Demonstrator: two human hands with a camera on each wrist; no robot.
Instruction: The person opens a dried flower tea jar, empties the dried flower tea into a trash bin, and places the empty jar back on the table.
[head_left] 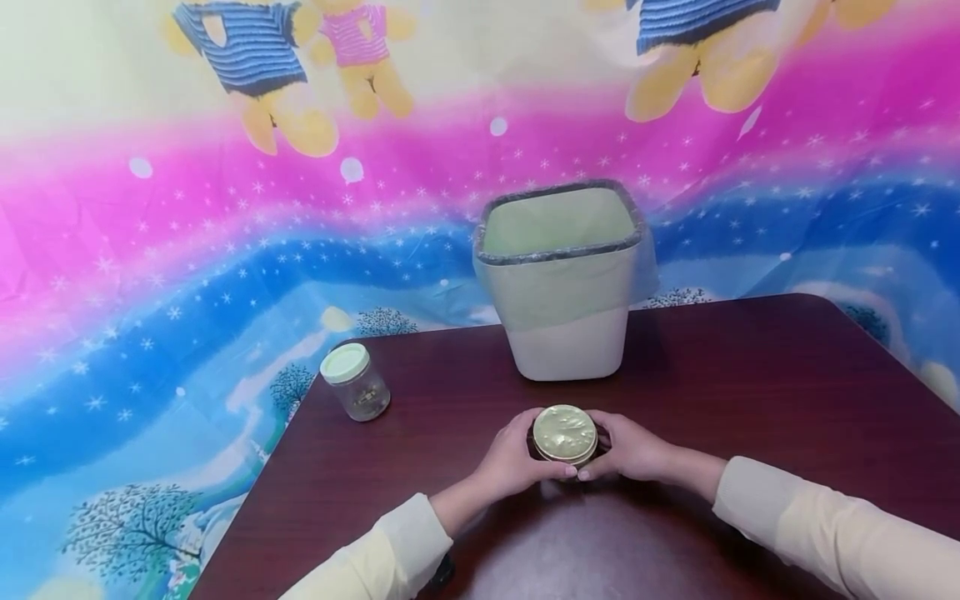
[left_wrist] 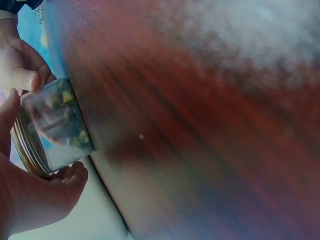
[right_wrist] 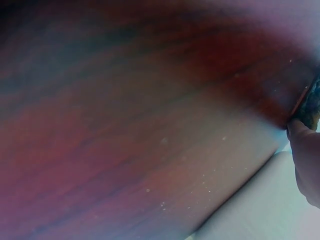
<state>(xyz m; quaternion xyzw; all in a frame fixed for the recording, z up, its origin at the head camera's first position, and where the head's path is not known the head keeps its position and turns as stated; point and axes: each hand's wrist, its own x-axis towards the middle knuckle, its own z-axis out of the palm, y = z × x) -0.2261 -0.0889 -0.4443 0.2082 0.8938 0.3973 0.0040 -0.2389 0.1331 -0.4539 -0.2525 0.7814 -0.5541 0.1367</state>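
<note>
A small clear jar with a gold screw lid (head_left: 566,433) stands low over the table in front of me, lid up, between both hands. My left hand (head_left: 517,458) grips its left side, and my right hand (head_left: 632,450) grips the right, thumb tips nearly meeting at the near side. Dark contents with yellow-green bits show through the jar (left_wrist: 62,122) in the left wrist view, fingers of the left hand (left_wrist: 42,197) curled by its wall. At the edge of the right wrist view, part of the right hand (right_wrist: 306,160) covers much of the jar (right_wrist: 312,107).
Behind the hands stands a white bin (head_left: 570,333) lined with a thin bag. To the left, near the table edge, is another clear jar (head_left: 363,396) with a pale green lid and a little inside. The dark red-brown table (head_left: 750,375) meets a printed backdrop cloth (head_left: 225,250).
</note>
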